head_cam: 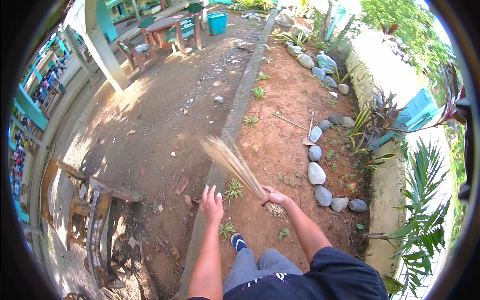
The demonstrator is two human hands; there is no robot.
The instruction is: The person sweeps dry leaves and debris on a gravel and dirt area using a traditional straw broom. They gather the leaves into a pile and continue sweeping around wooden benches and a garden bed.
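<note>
My right hand (pixel 275 196) grips a stick broom (pixel 240 168), a bundle of thin tan ribs, close to its thick cut end. The bristles fan out up and to the left, their tips above the concrete curb (pixel 236 112) and slightly blurred. My left hand (pixel 212 204) is held out over the curb with its fingers apart and nothing in it. Between the two hands a small striped-leaf plant (pixel 234 189) grows from the reddish soil (pixel 270 150). A dark slipper with white straps (pixel 238 243) shows on one foot below.
Rounded stones (pixel 316 173) edge a planted bed on the right, beside a low concrete wall (pixel 386 198). Thin sticks (pixel 290 120) lie on the soil. Left stands a weathered wooden bench (pixel 75 210). Farther off are a table (pixel 165 25), chairs, a teal bin (pixel 217 24) and several people.
</note>
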